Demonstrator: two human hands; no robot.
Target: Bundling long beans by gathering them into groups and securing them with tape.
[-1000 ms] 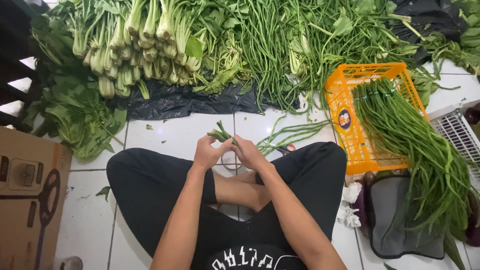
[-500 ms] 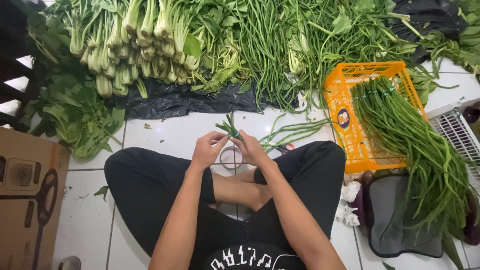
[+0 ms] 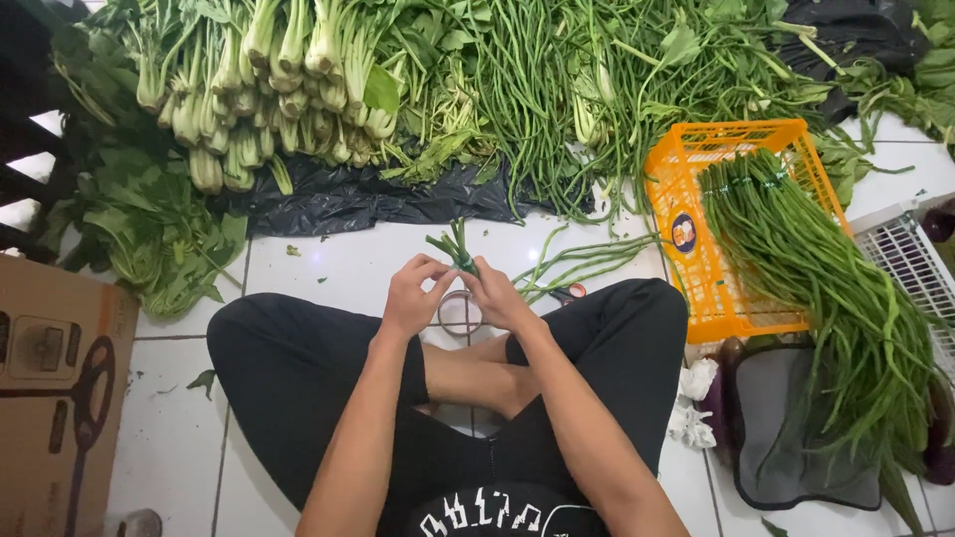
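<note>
I sit cross-legged on a white tiled floor. My left hand (image 3: 413,295) and my right hand (image 3: 494,293) meet in front of my knees, both pinching the cut ends of a small bundle of long beans (image 3: 453,245). The bundle's stems trail to the right over the floor as loose beans (image 3: 582,261). A roll of tape (image 3: 460,311) lies on the floor just under my hands.
An orange plastic crate (image 3: 696,268) at the right holds bundled long beans (image 3: 826,278). Bok choy (image 3: 269,89), leafy greens (image 3: 149,219) and more long beans (image 3: 537,89) lie on black plastic sheeting at the back. A cardboard box (image 3: 50,398) stands at the left.
Both hands have lifted slightly and turned the bundle's end more upright; the bean ends now stick up between my fingers.
</note>
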